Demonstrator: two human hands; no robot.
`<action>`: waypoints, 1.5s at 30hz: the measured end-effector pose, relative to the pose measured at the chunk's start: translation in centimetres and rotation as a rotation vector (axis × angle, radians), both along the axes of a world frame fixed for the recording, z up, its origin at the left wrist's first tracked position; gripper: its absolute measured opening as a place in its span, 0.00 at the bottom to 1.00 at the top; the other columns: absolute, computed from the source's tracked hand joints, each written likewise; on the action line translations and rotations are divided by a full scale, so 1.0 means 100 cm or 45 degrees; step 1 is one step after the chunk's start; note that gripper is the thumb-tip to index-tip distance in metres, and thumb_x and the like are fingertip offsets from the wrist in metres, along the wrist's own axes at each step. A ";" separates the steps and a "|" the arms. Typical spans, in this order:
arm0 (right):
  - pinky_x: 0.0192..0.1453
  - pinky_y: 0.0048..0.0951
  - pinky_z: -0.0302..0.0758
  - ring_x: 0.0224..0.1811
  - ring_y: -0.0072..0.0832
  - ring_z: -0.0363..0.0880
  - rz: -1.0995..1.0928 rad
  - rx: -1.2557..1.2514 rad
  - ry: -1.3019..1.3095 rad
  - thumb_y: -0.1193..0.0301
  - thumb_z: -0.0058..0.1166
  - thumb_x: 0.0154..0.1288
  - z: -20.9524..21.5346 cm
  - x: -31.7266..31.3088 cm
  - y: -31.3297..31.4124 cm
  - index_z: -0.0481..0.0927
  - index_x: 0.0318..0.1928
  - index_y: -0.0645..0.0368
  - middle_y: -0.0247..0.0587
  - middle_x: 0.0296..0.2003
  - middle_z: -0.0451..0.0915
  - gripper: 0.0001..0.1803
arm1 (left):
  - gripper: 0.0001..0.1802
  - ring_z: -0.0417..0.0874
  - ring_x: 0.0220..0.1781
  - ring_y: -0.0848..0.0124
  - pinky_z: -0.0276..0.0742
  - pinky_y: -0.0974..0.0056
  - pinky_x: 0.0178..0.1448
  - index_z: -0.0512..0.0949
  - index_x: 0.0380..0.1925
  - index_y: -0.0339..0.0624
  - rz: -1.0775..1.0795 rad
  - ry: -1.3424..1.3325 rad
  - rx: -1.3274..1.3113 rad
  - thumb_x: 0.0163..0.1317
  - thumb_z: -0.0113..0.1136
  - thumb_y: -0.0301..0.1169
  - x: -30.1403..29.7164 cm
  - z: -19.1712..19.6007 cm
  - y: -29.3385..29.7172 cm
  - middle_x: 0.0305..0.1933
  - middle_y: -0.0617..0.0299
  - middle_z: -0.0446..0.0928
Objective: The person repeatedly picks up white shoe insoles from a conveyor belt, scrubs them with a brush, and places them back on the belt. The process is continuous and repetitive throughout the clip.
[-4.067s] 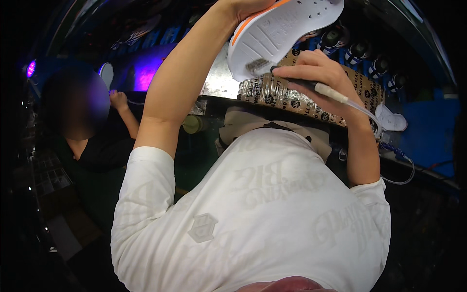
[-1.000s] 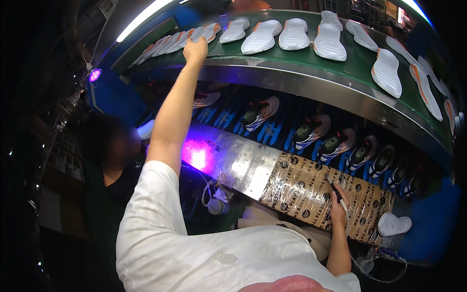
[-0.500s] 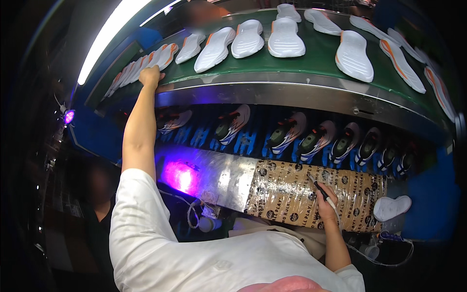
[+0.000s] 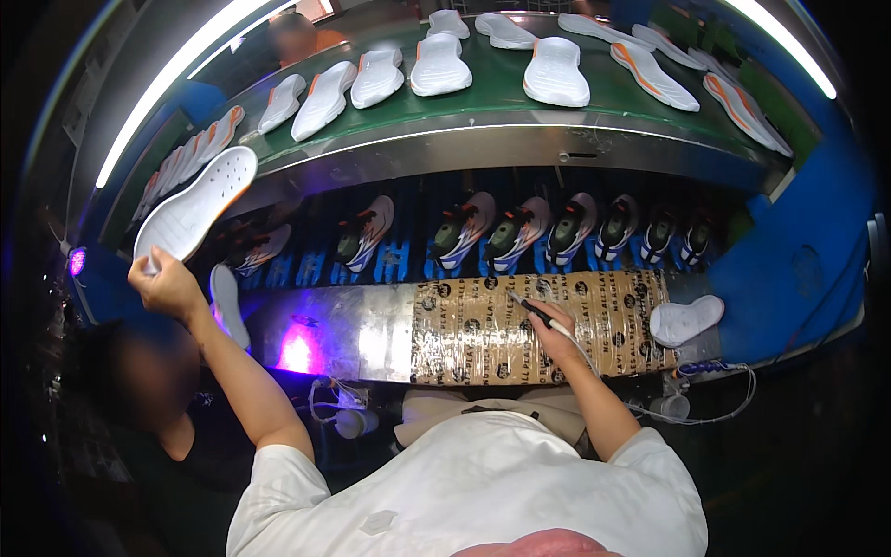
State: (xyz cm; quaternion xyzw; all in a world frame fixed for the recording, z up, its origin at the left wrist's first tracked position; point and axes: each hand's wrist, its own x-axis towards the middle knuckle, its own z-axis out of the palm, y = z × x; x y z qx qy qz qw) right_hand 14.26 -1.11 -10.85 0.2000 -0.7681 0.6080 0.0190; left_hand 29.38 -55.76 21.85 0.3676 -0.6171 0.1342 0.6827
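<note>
My left hand [image 4: 172, 290], at the left, is closed on the heel end of a white shoe sole [image 4: 197, 206] with an orange edge. The sole is raised and tilted, its inner face with small holes toward me. Over the bench, my right hand [image 4: 555, 336] grips a thin black-and-white pen-like tool [image 4: 549, 317] with a pale cord; its tip points up and left above the brown patterned covering [image 4: 464, 348]. Another white sole [image 4: 687, 321] lies at the bench's right end.
A green conveyor [image 4: 492, 79] carries several white soles beyond a metal edge. Below it, several shoe uppers [image 4: 464, 227] stand on a blue rack. Purple light [image 4: 299, 348] falls on the metal bench. Another sole [image 4: 228, 304] is at its left end. A person [image 4: 176, 408] is at the left.
My left hand has lifted a sole off the row on the conveyor and drawn it back toward me and to the left. My right hand still holds the tool over the bench. The view has shifted.
</note>
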 end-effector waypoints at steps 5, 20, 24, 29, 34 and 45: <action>0.55 0.30 0.78 0.48 0.30 0.84 -0.002 -0.008 -0.254 0.71 0.64 0.67 0.002 -0.001 -0.002 0.87 0.51 0.61 0.43 0.47 0.88 0.13 | 0.20 0.81 0.58 0.62 0.77 0.58 0.65 0.73 0.62 0.40 -0.974 0.108 0.290 0.71 0.61 0.24 0.015 -0.036 0.064 0.60 0.50 0.76; 0.36 0.16 0.65 0.30 0.13 0.69 0.311 -0.522 -0.583 0.72 0.64 0.70 0.125 0.034 -0.041 0.86 0.54 0.61 0.25 0.31 0.78 0.14 | 0.52 0.73 0.70 0.33 0.71 0.36 0.73 0.58 0.78 0.40 -2.858 0.816 2.960 0.72 0.27 0.72 0.022 -0.235 0.253 0.74 0.40 0.68; 0.41 0.16 0.71 0.35 0.12 0.74 0.423 -0.295 -0.403 0.74 0.63 0.69 0.157 0.044 -0.075 0.88 0.51 0.61 0.26 0.35 0.82 0.12 | 0.54 0.79 0.64 0.39 0.76 0.37 0.68 0.62 0.76 0.41 -2.511 0.955 2.959 0.70 0.19 0.75 0.007 -0.243 0.270 0.68 0.40 0.74; 0.38 0.19 0.75 0.35 0.15 0.79 0.283 -0.106 -0.272 0.73 0.64 0.65 0.167 0.034 -0.116 0.89 0.49 0.59 0.32 0.35 0.86 0.12 | 0.55 0.77 0.68 0.43 0.75 0.40 0.70 0.60 0.77 0.42 -2.921 0.624 2.685 0.71 0.15 0.74 -0.004 -0.247 0.270 0.70 0.43 0.72; 0.45 0.26 0.80 0.38 0.26 0.85 0.488 0.076 0.300 0.75 0.66 0.63 0.170 0.038 -0.124 0.88 0.50 0.60 0.42 0.41 0.88 0.14 | 0.48 0.77 0.69 0.52 0.74 0.44 0.72 0.61 0.76 0.45 -2.631 0.725 2.614 0.74 0.17 0.70 -0.013 -0.234 0.291 0.71 0.50 0.72; 0.52 0.35 0.74 0.38 0.36 0.83 0.894 0.202 0.565 0.72 0.69 0.59 0.173 0.041 -0.113 0.90 0.48 0.52 0.38 0.35 0.87 0.15 | 0.43 0.79 0.68 0.55 0.74 0.48 0.74 0.67 0.73 0.45 -2.718 1.028 2.474 0.77 0.19 0.64 -0.023 -0.227 0.273 0.67 0.53 0.77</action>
